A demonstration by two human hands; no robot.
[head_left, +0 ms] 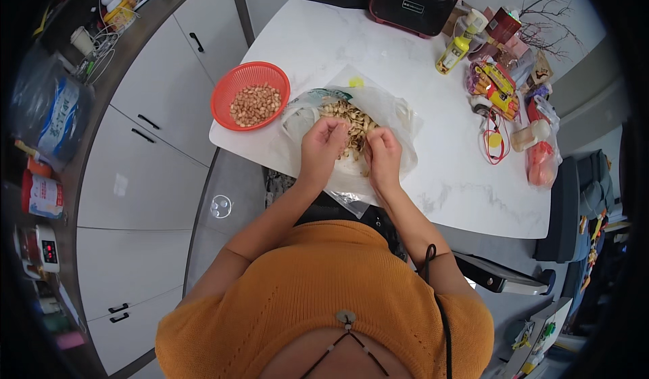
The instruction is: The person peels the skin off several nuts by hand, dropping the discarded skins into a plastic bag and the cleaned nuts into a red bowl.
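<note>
Both hands are positioned near the centre of the frame, over a translucent white plastic bag [403,112] spread on a white marbled table [412,61]. A heap of pale brown shells [353,116] is contained in the bag, just above and between the hands. The left hand [324,144] is held at the heap's left side, fingers curled and thumb drawn toward the index finger. The right hand [384,156] is held at the lower right of the heap, its fingers likewise bent inward. The two hands are separated by a narrow gap. Whether anything is pinched in either grip cannot be told; the fingertips are partly hidden.

A red plastic basket [220,93] is located left of the bag, at the table edge; pinkish-brown nuts [255,105] are held in it. A yellow bottle [452,54] is seen at upper right, near a black case [411,6] at top centre.
</note>
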